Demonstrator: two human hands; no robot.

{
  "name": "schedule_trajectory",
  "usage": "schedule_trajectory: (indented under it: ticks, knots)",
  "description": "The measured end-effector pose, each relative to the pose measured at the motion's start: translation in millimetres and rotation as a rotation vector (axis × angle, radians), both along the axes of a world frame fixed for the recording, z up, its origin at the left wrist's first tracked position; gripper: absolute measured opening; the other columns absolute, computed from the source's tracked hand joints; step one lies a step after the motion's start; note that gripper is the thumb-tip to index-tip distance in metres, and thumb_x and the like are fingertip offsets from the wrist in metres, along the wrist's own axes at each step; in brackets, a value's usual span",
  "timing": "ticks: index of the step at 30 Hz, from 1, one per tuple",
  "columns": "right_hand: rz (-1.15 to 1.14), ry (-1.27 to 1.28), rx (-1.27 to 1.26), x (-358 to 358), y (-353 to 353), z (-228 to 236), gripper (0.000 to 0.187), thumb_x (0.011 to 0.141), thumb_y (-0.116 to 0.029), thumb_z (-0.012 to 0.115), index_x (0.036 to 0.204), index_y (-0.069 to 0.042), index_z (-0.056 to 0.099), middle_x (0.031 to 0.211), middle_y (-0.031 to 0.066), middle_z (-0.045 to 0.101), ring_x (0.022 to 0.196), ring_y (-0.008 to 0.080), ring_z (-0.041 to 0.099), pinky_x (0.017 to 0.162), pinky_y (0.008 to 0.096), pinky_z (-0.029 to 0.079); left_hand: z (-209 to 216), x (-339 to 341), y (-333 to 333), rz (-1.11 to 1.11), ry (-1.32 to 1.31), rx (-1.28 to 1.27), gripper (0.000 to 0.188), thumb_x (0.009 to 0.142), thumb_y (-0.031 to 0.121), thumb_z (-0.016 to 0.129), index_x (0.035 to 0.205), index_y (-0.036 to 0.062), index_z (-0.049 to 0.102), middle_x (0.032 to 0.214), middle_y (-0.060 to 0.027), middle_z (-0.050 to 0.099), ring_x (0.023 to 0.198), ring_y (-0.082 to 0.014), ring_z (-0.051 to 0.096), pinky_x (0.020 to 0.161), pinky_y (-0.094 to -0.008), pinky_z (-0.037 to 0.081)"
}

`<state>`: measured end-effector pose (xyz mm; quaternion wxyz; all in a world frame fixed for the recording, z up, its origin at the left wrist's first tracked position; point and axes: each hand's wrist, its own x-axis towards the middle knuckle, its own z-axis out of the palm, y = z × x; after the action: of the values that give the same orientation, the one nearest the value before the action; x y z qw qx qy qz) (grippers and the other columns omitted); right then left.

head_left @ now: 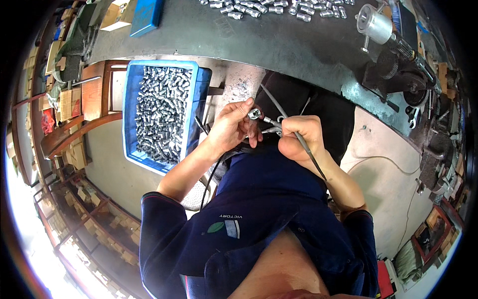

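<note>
My left hand [231, 124] pinches a small shiny cylindrical metal fitting [254, 114] between thumb and fingers, its round open end facing up. Close on its right, my right hand [301, 135] is closed around a long, thin, grey rod-like tool with a tapered point [273, 100], which slants from the upper left down across the forearm. A slimmer silver tool tip [269, 120] pokes out of the same fist toward the fitting. Whether it touches the fitting I cannot tell. Both hands are above my lap, in front of the bench.
Left of my hands stands a blue plastic crate [125, 112] full of small metal fittings. More loose fittings [279, 7] lie on the dark workbench [199, 35], near a blue box [146, 17]. A clamping device with a metal cylinder [374, 25] is at the bench's right.
</note>
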<state>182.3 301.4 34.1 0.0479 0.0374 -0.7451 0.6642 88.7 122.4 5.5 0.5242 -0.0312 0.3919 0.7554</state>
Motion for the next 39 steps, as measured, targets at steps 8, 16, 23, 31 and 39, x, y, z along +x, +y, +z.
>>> schedule_trajectory:
  ticks: [8, 16, 23, 31, 39]
  knots:
    - [0.062, -0.003, 0.027, -7, -1, 13, 0.023, 0.059, -0.001, 0.057, 0.055, -0.002, 0.034, 0.048, 0.0096, 0.031, 0.041, 0.0163, 0.032, 0.041, 0.0296, 0.027, 13, 2, 2, 0.000, 0.294, -0.170, 0.037, 0.094, 0.032, 0.050, 0.076, -0.0008, 0.053, 0.051, -0.0116, 0.055, 0.044, -0.0214, 0.059, 0.054, -0.0331, 0.053]
    - [0.023, 0.040, 0.094, -3, -6, -6, 0.027, 0.058, -0.002, 0.062, 0.054, -0.004, 0.036, 0.048, 0.0096, 0.035, 0.041, 0.0204, 0.034, 0.042, 0.0296, 0.028, 28, -3, 3, -0.035, 0.632, -0.194, 0.019, 0.090, 0.012, 0.058, 0.089, -0.0071, 0.059, 0.067, -0.0093, 0.062, 0.059, -0.0148, 0.062, 0.059, -0.0274, 0.054]
    - [-0.049, 0.239, 0.236, -13, -14, -13, 0.031, 0.062, -0.004, 0.063, 0.056, -0.005, 0.033, 0.050, 0.0079, 0.031, 0.044, 0.0167, 0.031, 0.043, 0.0281, 0.026, 21, 7, 5, 0.058, 0.634, -0.227, 0.012, 0.088, 0.004, 0.058, 0.095, -0.0058, 0.059, 0.078, -0.0088, 0.063, 0.065, -0.0137, 0.063, 0.060, -0.0253, 0.053]
    - [-0.058, -0.279, -0.372, -4, -9, -19, 0.020, 0.067, -0.002, 0.047, 0.050, -0.004, 0.037, 0.050, 0.0033, 0.049, 0.046, 0.0075, 0.046, 0.044, 0.0217, 0.035, 18, -7, 6, -0.061, 0.761, -0.151, 0.015, 0.085, -0.001, 0.060, 0.099, -0.0039, 0.059, 0.084, -0.0082, 0.064, 0.081, -0.0152, 0.065, 0.060, -0.0224, 0.049]
    - [-0.088, -0.072, -0.065, -3, -6, -22, 0.027, 0.066, -0.006, 0.057, 0.054, -0.004, 0.032, 0.049, 0.0043, 0.030, 0.047, 0.0086, 0.029, 0.044, 0.0252, 0.023, 20, -9, 10, -0.096, 0.535, -0.147, 0.018, 0.087, 0.005, 0.060, 0.100, -0.0076, 0.058, 0.075, -0.0092, 0.062, 0.068, -0.0147, 0.063, 0.065, -0.0266, 0.054]
